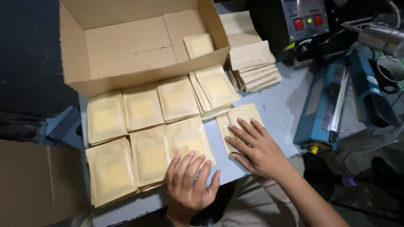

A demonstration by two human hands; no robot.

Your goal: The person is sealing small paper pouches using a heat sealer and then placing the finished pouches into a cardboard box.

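**Hand Position Relative to the Pouch Stacks**

The right hand [256, 149] is lying flat, fingers spread and open, pressing down on a small stack of tan pouches [240, 122]; nothing is being pinched or enclosed. This stack is sitting apart from the others on the grey table [277, 105], with its long axis running away from the person and tilting slightly left. The fingers are pointing up and to the left across the stack's lower half, so the free upper end is lying ahead of the fingertips.

The left hand [191, 180] is also resting open, palm down, with fingertips touching the near edge of the closest pouch pile [189, 136]. It is gripping nothing.

Moving outward, two rows of pouch piles [143, 107] are lying to the left, just in front of an open cardboard box [126, 42] holding one pouch [198, 44]. Empty paper bags [252, 63] are stacked beyond, and a blue heat sealer [328, 109] is standing to the right.
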